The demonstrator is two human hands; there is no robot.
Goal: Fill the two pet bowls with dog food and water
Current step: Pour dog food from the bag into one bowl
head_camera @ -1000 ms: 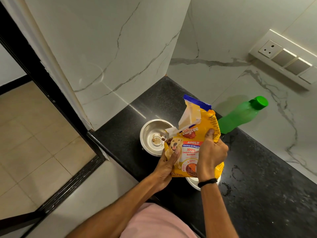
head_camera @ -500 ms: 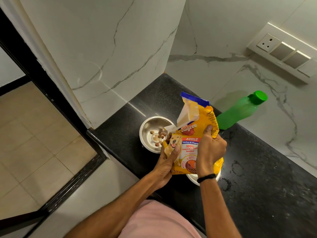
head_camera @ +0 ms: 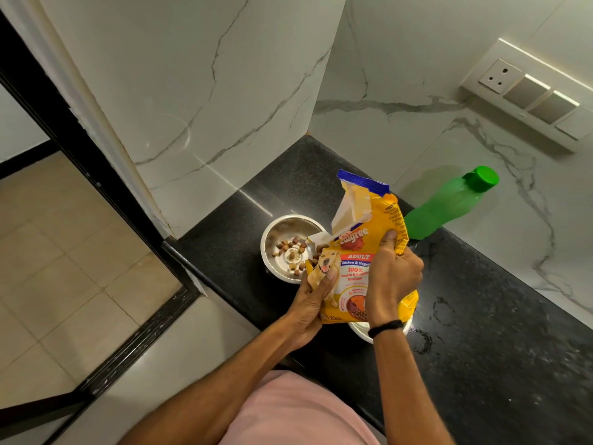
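Observation:
A yellow dog food bag [head_camera: 359,248] is tilted to the left, its torn corner over a steel bowl [head_camera: 272,232] on the black counter. Brown kibble [head_camera: 290,248] lies scattered in that bowl. My left hand [head_camera: 313,293] grips the bag's lower left corner near the opening. My right hand [head_camera: 393,277] holds the bag's right side, thumb on the front. A second steel bowl [head_camera: 361,330] sits under the bag and my right wrist, mostly hidden. A green water bottle [head_camera: 449,203] with its cap on stands behind the bag by the wall.
The black counter [head_camera: 481,348] ends at its front edge close to my body and at a marble wall on the left. Wet ring marks [head_camera: 423,340] lie right of the hidden bowl. A switch panel [head_camera: 529,94] is on the back wall.
More kibble has dropped into the left bowl, from a few pieces to a scattered layer. The bag stays tilted in both hands.

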